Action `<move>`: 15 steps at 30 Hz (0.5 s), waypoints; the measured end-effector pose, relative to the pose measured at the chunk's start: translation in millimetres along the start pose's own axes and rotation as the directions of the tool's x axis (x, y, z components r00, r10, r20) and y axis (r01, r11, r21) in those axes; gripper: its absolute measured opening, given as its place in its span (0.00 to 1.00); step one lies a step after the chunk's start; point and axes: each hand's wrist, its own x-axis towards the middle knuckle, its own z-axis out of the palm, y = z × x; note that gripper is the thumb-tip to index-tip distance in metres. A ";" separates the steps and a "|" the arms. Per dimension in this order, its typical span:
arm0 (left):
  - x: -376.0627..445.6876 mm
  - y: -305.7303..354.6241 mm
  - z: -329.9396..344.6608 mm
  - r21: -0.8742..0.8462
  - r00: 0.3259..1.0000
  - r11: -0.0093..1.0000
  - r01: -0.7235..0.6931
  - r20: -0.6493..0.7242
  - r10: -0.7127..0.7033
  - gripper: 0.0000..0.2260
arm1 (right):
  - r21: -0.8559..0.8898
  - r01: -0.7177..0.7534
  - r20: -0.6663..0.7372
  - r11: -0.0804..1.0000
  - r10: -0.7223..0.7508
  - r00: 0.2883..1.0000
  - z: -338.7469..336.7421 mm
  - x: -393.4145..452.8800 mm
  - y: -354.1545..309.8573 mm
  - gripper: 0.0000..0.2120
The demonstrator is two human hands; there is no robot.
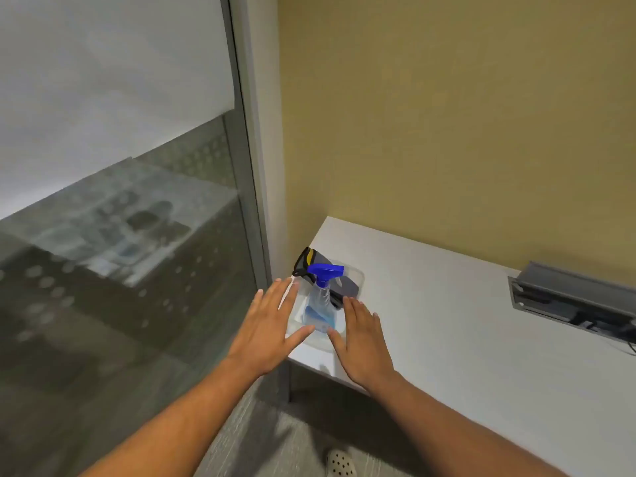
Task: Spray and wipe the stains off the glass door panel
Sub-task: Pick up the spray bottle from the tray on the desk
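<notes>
A clear spray bottle (321,304) with a blue trigger head and some blue liquid stands in a clear plastic tray (356,275) at the white table's left corner. Behind the bottle in the tray lies a dark squeegee-like tool (311,261) with a yellow and black head. My left hand (270,321) hovers flat just left of the bottle, fingers spread, holding nothing. My right hand (359,339) hovers flat just right of it, also empty. The glass door panel (130,235) fills the left side, frosted above and see-through with a dot pattern below.
The door's grey metal frame (249,201) runs between the glass and a yellow wall (447,115). The white table (464,332) carries a grey cable box (568,297) with its lid up at the right. Grey carpet and a light perforated shoe (340,463) lie below.
</notes>
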 end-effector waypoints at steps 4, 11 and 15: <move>44.7 3.3 21.0 -0.183 0.970 0.970 0.159 0.212 -0.118 0.39 | 0.006 -0.044 0.122 0.999 0.043 0.992 10.7 38.7 24.7 0.28; 91.4 7.0 62.5 -0.314 0.927 0.888 0.334 0.281 -0.249 0.35 | 0.025 0.050 0.242 0.998 -0.054 0.969 35.3 88.0 44.6 0.24; 106.4 6.9 71.8 -0.368 0.903 0.832 0.415 0.276 -0.329 0.35 | 0.071 0.032 0.305 0.997 -0.052 0.951 44.6 104.4 45.8 0.28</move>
